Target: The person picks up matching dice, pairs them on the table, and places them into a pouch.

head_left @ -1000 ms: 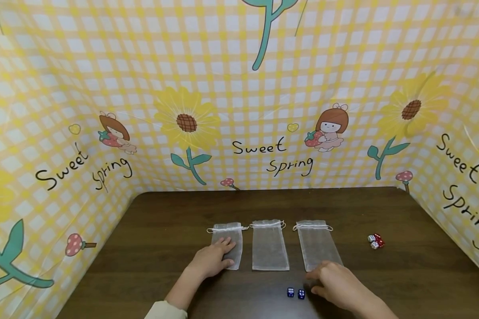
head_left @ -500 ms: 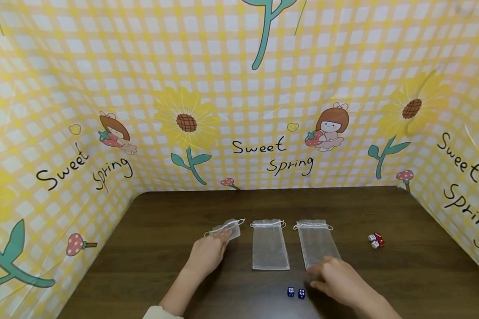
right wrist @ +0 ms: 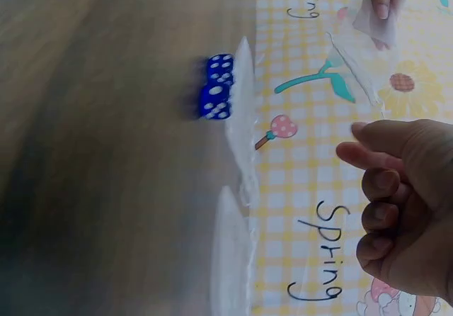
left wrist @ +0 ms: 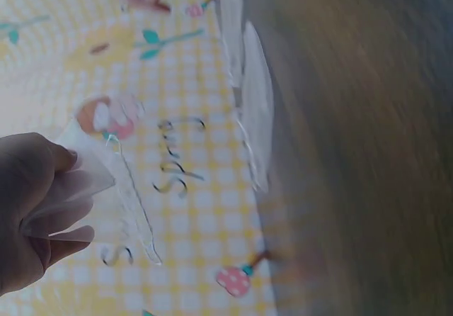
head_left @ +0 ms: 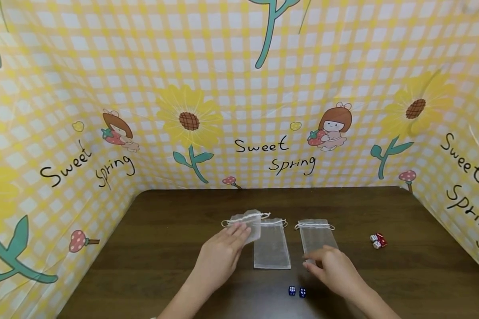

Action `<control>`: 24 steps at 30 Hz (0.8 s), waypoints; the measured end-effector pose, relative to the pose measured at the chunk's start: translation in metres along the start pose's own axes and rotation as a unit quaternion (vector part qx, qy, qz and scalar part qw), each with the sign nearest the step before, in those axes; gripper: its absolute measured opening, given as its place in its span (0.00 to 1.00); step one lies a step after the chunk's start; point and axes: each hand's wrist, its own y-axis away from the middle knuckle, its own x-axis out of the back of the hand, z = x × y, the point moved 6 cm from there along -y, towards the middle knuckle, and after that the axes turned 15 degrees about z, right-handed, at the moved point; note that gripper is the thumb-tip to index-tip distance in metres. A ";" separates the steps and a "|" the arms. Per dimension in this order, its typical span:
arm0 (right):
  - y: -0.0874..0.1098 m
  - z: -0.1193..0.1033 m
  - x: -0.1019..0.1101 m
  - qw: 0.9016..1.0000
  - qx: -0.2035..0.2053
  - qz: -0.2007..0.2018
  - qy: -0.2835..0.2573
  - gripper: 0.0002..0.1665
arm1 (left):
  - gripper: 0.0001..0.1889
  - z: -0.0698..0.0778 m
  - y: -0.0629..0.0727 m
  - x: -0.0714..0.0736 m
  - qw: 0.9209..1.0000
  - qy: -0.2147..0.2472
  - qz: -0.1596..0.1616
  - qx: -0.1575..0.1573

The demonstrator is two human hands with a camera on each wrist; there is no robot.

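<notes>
My left hand (head_left: 219, 257) holds up a small white sheer drawstring pouch (head_left: 253, 226), pinched between thumb and fingers. In the left wrist view its corded mouth (left wrist: 134, 202) points away from the hand. A second pouch (head_left: 272, 254) lies flat in the middle of the table, partly behind the raised one. My right hand (head_left: 335, 270) hovers over the lower end of a third pouch (head_left: 316, 237) and hides part of it. The right wrist view shows thumb and forefinger extended slightly apart, other fingers curled, nothing held. Two blue dice (head_left: 297, 292) sit nearer me.
To the right, white dice (head_left: 376, 241) and red dice (head_left: 381, 239) lie bunched together on the dark wooden table (head_left: 175, 221). A yellow checked cloth (head_left: 207, 66) with printed flowers and lettering surrounds the back and sides.
The left hand has lifted the left pouch off the table and moved it right, towards the middle pouch. My right hand has risen slightly; the dice stay put.
</notes>
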 end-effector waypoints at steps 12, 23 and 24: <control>-0.015 -0.005 -0.002 0.944 -0.177 -0.056 -0.273 0.15 | 0.17 0.057 -0.001 0.017 0.993 -0.008 0.030 -0.115; -0.009 -0.004 -0.016 0.873 -0.315 -0.075 -0.366 0.17 | 0.27 0.085 0.008 0.012 0.980 -0.032 0.041 -0.191; -0.008 -0.004 -0.017 0.871 -0.317 -0.073 -0.367 0.17 | 0.26 0.086 0.009 0.011 0.979 -0.034 0.041 -0.197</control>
